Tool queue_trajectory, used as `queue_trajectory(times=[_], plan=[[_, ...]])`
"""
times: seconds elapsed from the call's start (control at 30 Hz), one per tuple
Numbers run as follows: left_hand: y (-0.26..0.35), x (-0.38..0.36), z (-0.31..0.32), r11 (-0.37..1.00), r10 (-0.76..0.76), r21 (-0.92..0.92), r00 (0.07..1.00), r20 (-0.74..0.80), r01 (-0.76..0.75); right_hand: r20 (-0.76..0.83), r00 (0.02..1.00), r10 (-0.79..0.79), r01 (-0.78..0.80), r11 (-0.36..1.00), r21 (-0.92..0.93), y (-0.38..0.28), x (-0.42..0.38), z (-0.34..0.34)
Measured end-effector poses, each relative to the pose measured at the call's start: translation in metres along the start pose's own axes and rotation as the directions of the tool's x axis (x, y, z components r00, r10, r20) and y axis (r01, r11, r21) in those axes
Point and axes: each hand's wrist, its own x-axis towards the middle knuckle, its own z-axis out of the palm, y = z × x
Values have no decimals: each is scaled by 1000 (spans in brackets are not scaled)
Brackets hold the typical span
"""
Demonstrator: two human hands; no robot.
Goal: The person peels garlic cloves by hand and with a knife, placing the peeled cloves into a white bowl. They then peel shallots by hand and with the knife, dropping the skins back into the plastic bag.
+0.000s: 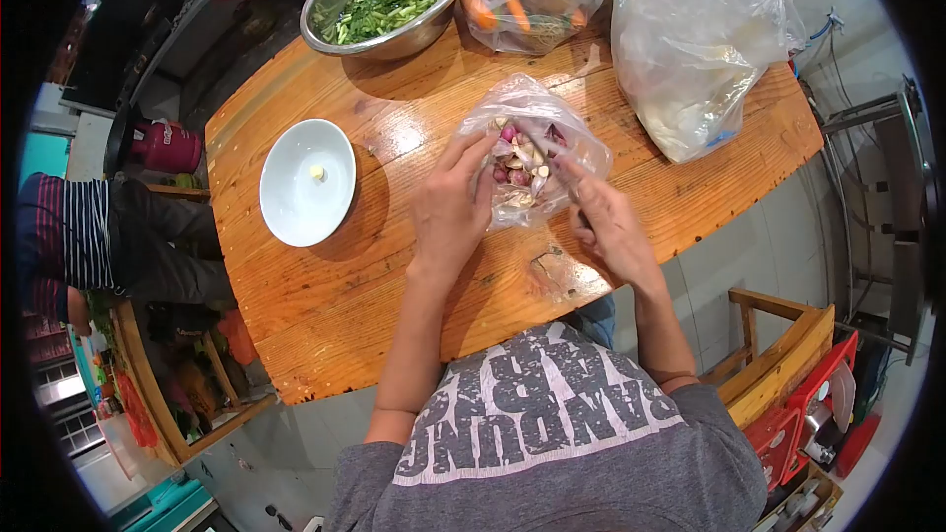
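An opened clear plastic bag (591, 150) lies on the wooden table, with shallots and garlic cloves (518, 177) inside. My left hand (451, 199) is at the bag's left side, its fingers closed near the shallots; what they hold, if anything, is hidden. A knife (539, 150) is gripped in my right hand (608, 227), its blade pointing up and left over the cloves. Left of the bag stands a white bowl (286, 199) with one small pale piece, like a peeled clove (316, 173), in it.
The wooden table (335, 325) has a metal bowl (414, 42) of chopped greens at the back. Beside it are a bag of carrots (522, 15) and a large plastic bag (690, 49). Another person (94, 236) stands at the far left. A wooden chair (778, 345) is at the right.
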Motion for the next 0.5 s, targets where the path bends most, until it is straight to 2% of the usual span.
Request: queue_trajectory(times=[0.07, 0.13, 0.2, 0.27, 0.37, 0.43, 0.5], plan=[[0, 6, 7, 996, 35, 84, 999, 17, -36, -90, 988, -122, 119, 992, -39, 13, 8, 0], [-2, 7, 13, 992, 85, 93, 996, 17, -86, -152, 962, -228, 218, 973, -79, 17, 10, 3], [-4, 7, 16, 990, 105, 89, 994, 34, -107, -162, 949, -271, 264, 962, -66, 15, 9, 5], [-4, 4, 14, 993, 86, 74, 994, 71, -91, -131, 962, -240, 228, 968, -102, 19, 10, -1], [7, -1, 3, 996, 57, 65, 996, 74, -62, -127, 956, -265, 255, 962, -94, 22, 11, -1], [15, -6, -11, 990, 38, 125, 984, 175, -61, -131, 961, -242, 226, 966, -125, 16, 8, -1], [16, -13, -17, 982, 45, 167, 970, 240, -87, -117, 982, -150, 123, 970, -211, 3, 2, -2]])
